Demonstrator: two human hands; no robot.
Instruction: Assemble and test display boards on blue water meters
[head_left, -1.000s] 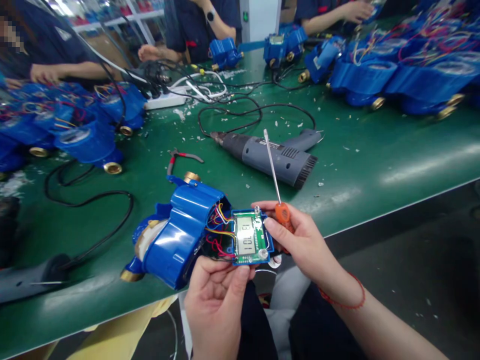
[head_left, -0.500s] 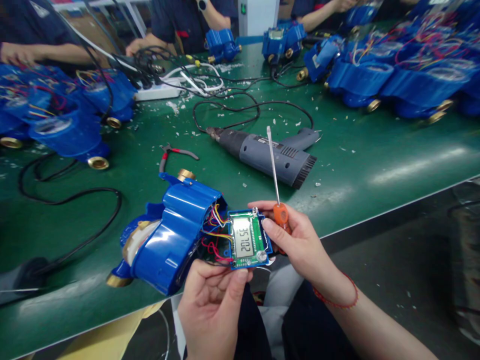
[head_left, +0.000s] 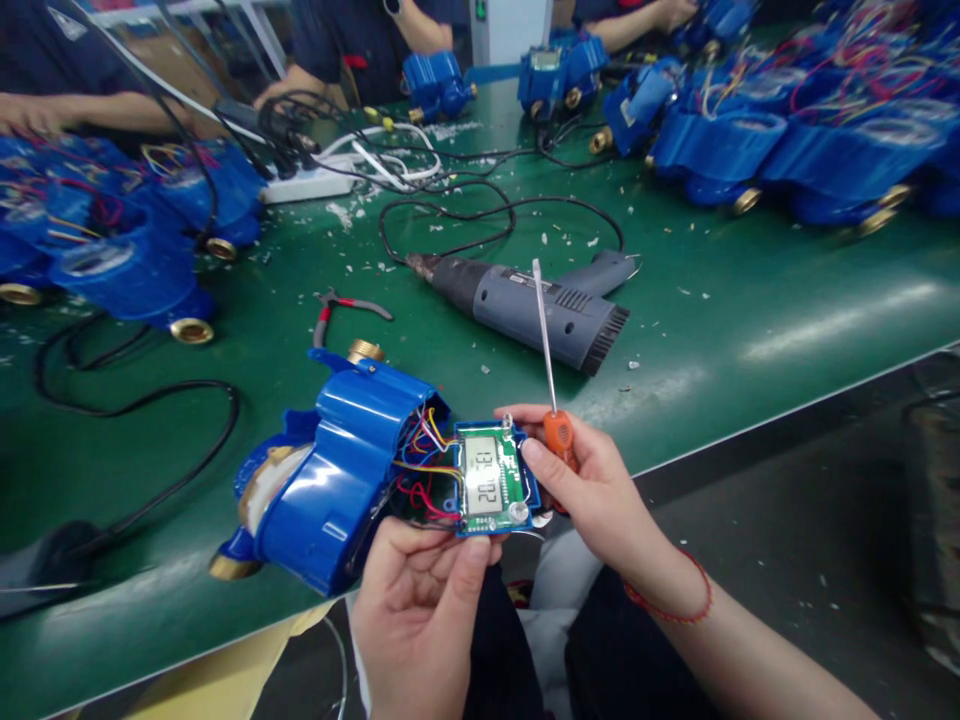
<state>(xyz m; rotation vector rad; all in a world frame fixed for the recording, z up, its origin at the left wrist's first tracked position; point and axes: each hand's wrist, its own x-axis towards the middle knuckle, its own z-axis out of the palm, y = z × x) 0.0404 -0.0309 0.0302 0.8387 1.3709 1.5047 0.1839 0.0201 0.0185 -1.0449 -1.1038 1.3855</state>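
Note:
A green circuit board (head_left: 511, 470) with a lit-up digit display (head_left: 482, 476) sits in a blue frame between my hands. My left hand (head_left: 424, 610) pinches its lower edge with thumb and fingers. At the board's right edge, my right hand (head_left: 592, 480) grips it with the thumb on top. That same hand also keeps a screwdriver (head_left: 559, 435) with an orange handle, its shaft pointing up and away. Coloured wires (head_left: 427, 490) run from the board into the open end of a blue water meter housing (head_left: 341, 460), which lies tilted on the table with brass fittings.
Beyond the meter lie red-and-grey cutting pliers (head_left: 326, 310) and a grey heat gun (head_left: 532, 305). Blue meters crowd the left (head_left: 124, 260) and right (head_left: 720, 150). A white power strip (head_left: 311, 183) and cables lie behind. Co-workers' arms (head_left: 112, 115) show across the green table (head_left: 712, 380).
The digits on the display have changed. The view has shifted slightly, and both hands keep their hold on the board.

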